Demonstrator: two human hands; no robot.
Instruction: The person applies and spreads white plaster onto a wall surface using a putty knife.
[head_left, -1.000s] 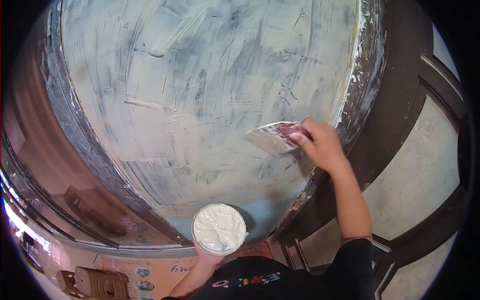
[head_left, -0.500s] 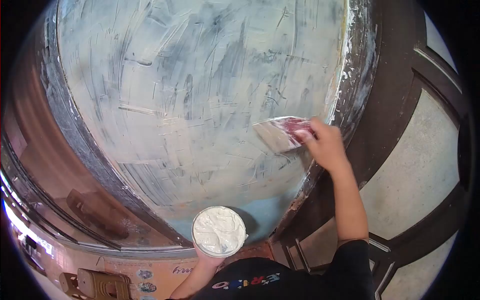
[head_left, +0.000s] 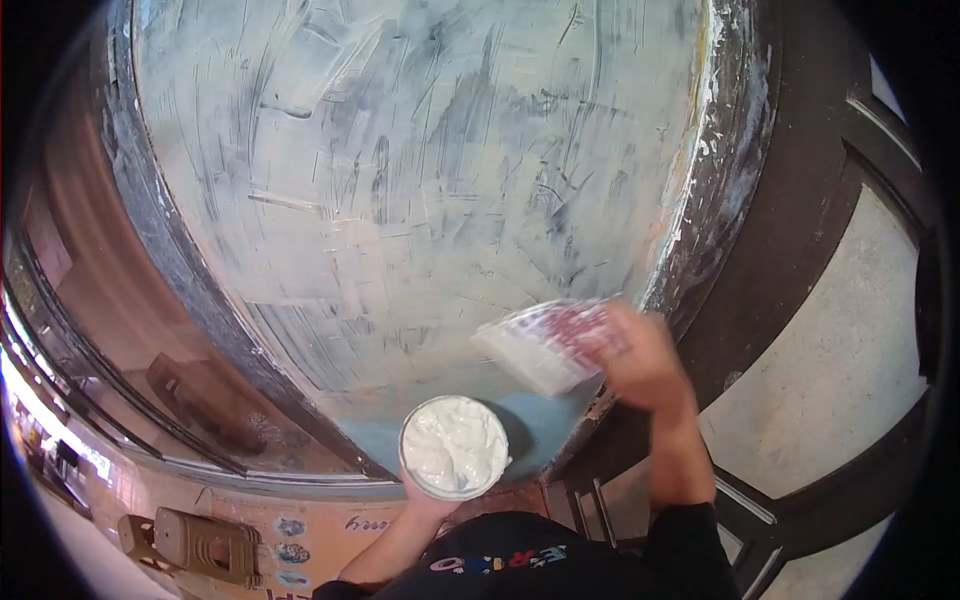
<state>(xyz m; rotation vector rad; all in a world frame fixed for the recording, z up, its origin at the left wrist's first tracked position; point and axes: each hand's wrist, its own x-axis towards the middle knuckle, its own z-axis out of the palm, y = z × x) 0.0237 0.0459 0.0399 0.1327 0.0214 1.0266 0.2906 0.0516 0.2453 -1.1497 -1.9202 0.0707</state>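
Observation:
My right hand [head_left: 648, 358] is closed round the handle of a wide scraper [head_left: 550, 343], its blade pointing left and smeared with white; hand and tool are blurred by motion. Below and left of the blade, my left hand [head_left: 428, 503] holds a round tub [head_left: 454, 447] of thick white paste from beneath, most of its fingers hidden by the tub. Both are in front of a wall panel [head_left: 400, 230] coated in streaky white over blue-grey.
A dark frame with pale panels [head_left: 820, 350] stands on the right. On the left are a brown glossy pane [head_left: 100, 260] and a grey frame edge. Brown stools [head_left: 208, 543] and an orange printed surface [head_left: 330, 530] lie at the lower left.
My right hand and the scraper have moved down and slightly left, closer to the tub. The tub appears slightly further right and the view has shifted a little.

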